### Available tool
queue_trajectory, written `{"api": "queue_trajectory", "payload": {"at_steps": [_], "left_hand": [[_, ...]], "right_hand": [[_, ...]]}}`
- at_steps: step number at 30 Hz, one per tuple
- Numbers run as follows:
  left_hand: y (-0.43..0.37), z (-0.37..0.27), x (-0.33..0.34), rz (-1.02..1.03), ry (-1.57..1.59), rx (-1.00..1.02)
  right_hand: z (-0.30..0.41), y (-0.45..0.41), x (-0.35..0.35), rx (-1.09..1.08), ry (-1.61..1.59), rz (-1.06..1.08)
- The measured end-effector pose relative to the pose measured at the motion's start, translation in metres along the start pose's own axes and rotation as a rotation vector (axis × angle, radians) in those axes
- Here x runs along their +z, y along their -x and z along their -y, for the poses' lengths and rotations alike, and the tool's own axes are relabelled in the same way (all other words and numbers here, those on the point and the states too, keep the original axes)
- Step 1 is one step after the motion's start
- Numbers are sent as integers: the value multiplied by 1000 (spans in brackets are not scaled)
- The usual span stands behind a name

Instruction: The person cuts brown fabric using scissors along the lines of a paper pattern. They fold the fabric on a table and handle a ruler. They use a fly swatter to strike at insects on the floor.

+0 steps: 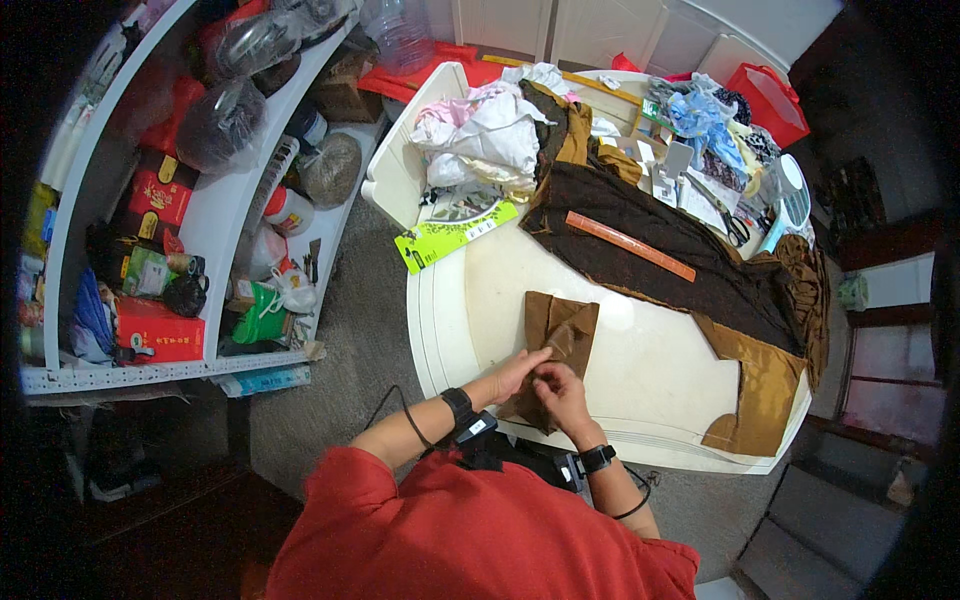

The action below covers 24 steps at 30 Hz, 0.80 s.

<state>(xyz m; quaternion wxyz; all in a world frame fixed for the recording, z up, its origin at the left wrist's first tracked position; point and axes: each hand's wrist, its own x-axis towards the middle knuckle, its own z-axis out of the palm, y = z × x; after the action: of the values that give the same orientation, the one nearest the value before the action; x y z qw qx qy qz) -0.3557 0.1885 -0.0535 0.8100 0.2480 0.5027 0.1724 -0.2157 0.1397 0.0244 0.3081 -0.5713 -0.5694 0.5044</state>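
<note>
A small brown cloth piece [564, 330] lies creased on the white table in front of me, hanging over its near edge. My left hand [519, 375] rests on this cloth from the left, its fingers stretched out. Close beside it, my right hand [561, 394] is curled over the same piece, thumb and fingers bent together. Whether either hand pinches the fabric is hidden. Beyond them spreads a larger dark brown cloth [645, 225] with an orange ruler [630, 246] on top. A lighter brown cut panel [765, 390] reaches down the table's right side.
Crumpled white and pink fabrics [480, 131] sit at the back left, behind a green printed card [456, 234]. Black-handled scissors [724, 214] and a small white fan [791, 199] are at the back right. Left of the table stands a white shelf [225, 225] of bags and boxes.
</note>
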Motion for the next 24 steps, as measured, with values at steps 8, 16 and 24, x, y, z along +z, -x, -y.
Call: {"api": "queue_trajectory", "payload": {"at_steps": [8, 16, 24], "left_hand": [[21, -97, 20, 33, -225, 267], [66, -285, -49, -129, 196, 755], [9, -281, -207, -675, 297, 698]], "right_hand": [[0, 38, -41, 219, -368, -293], [-38, 70, -86, 414, -346, -425], [-89, 68, -152, 512, -358, -544]]}}
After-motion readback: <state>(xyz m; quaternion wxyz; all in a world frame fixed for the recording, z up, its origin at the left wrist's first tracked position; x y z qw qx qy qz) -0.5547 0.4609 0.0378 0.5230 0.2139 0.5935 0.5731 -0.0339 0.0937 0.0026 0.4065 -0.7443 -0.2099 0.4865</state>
